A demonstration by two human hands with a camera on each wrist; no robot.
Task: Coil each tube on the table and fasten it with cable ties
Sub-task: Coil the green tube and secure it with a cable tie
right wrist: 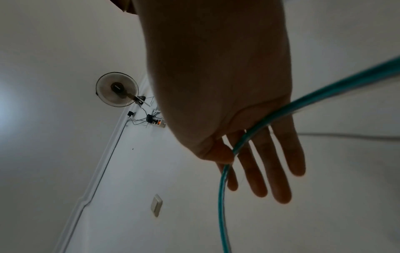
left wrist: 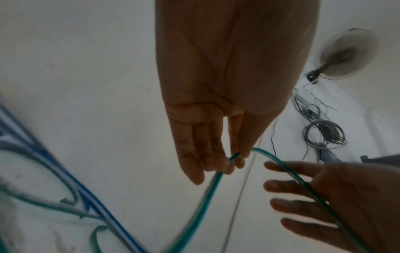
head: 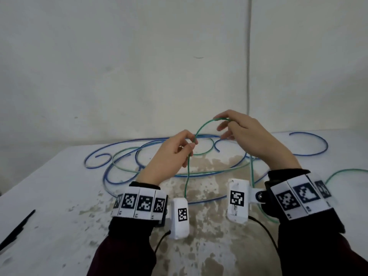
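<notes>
Thin green translucent plastic tube (head: 203,126) is arching in the air between both hands above the white stained table (head: 59,186), its tail hanging down. Left hand (head: 169,156) is pinching it at thumb and forefinger; right hand (head: 249,134) is pinching the arch top, other fingers spread. Blue tubes (head: 310,154) are lying looped behind; count unclear. One black cable tie (head: 17,229) is lying left. Only wrist views are showing a wall fan (right wrist: 117,89).

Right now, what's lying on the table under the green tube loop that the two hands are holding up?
Under the green tube lie loose blue tubes and more green tubing on the stained table. The left hand and right hand hide some of the tangle.
</notes>
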